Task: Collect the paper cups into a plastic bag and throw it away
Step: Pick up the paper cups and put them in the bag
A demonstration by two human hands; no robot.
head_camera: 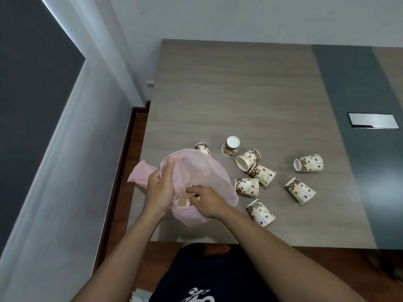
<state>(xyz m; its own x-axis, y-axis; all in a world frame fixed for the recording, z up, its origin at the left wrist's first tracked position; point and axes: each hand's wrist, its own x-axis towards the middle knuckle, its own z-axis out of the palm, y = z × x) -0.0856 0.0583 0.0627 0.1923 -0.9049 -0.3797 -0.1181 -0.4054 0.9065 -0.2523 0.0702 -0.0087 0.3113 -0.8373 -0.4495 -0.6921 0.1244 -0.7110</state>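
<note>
1. While we look down through the head view, our left hand point(160, 188) grips the rim of the thin pink plastic bag point(202, 171). It lifts the film so the mouth gapes toward the right. The bag sits at the near left corner of the grey wood-grain bench point(239, 94).
2. Our right hand point(207, 201) reaches into that mouth, fingers curled beside a cream paper cup point(183, 201) lying inside. We cannot tell whether it pinches the cup, the film or nothing.
3. Eight more bean-printed paper cups point(246, 187) lie loose just right of the bag. Most are tipped on their sides, one upturned cup point(231, 146) stands on its rim, and one is half hidden behind the bag. We judge them handy for the right hand.
4. The cups show only a brown coffee-bean pattern, with no readable brand. White lettering on our dark shirt point(196, 275) is cut off and unreadable.
</note>
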